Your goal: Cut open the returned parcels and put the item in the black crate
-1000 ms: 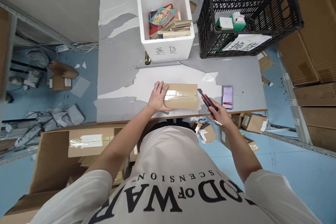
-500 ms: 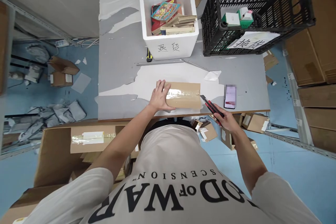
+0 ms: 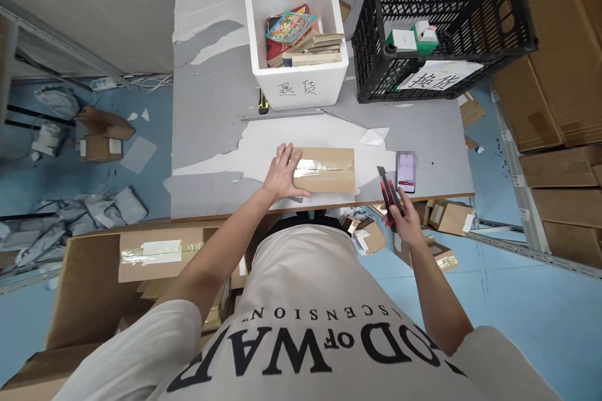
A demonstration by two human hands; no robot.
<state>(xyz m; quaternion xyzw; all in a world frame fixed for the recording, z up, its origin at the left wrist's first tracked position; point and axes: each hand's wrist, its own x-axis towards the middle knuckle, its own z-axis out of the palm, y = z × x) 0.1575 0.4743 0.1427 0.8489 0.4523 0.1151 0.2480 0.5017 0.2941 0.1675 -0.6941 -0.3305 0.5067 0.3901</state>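
A small brown cardboard box [image 3: 329, 182] lies on the table near its front edge, with clear tape along the middle of its top. A thin dark seam line runs through the tape. My left hand [image 3: 282, 174] clasps the box's left end, fingers toward the far edge and thumb along the near edge. In my right hand [image 3: 405, 219] is a red and black box cutter [image 3: 389, 195], its blade out and pointing away from me. The cutter is to the right of the box, apart from it. Just beyond that hand lies a phone [image 3: 406, 170] with its screen lit.
At the back stand a white foam box [image 3: 301, 91] of books and a black plastic crate [image 3: 376, 75] with small green-and-white boxes. A yellow and black cutter [image 3: 263, 102] lies by the foam box. A large open carton [image 3: 84, 288] stands at my left.
My right hand has drawn the box cutter away from the box's right end, toward the phone, and turned its blade more forward. The seam line in the tape shows more clearly. My left hand stays put.
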